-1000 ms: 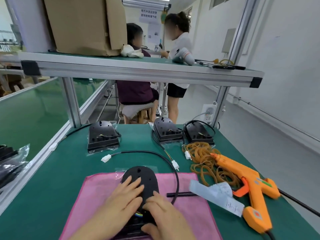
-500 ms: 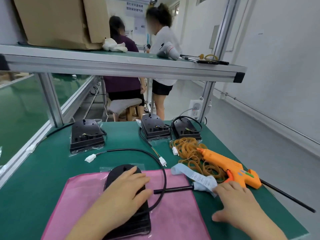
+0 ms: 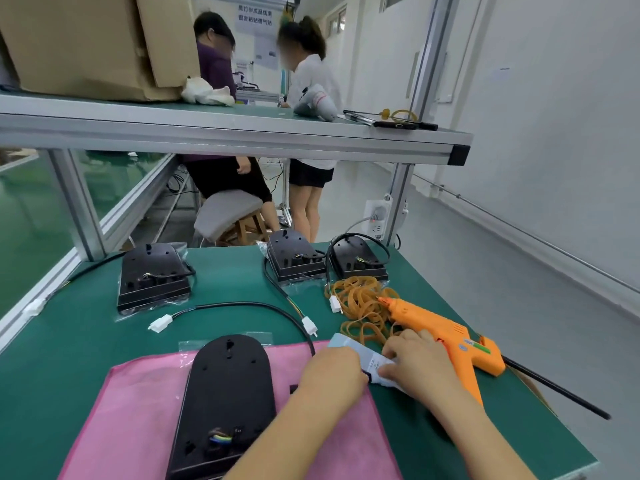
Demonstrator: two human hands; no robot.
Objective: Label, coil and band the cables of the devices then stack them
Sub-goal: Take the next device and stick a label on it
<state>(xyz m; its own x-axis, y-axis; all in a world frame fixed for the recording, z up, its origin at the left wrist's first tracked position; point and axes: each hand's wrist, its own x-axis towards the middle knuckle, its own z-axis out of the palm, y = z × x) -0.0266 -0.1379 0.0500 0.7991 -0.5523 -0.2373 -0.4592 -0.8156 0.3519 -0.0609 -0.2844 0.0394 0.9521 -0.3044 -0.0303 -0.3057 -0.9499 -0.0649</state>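
On the pink mat, a device is lying flat, its cable arcing loose across the table. At the mat's right edge both hands are meeting over the label strip. The right hand is pinching it, while the left hand is curling beside it, its grasp hidden. Labelling is seemingly just beginning. Coiling, banding from the bands and stacking are all waiting, with more devices sitting unbanded behind.
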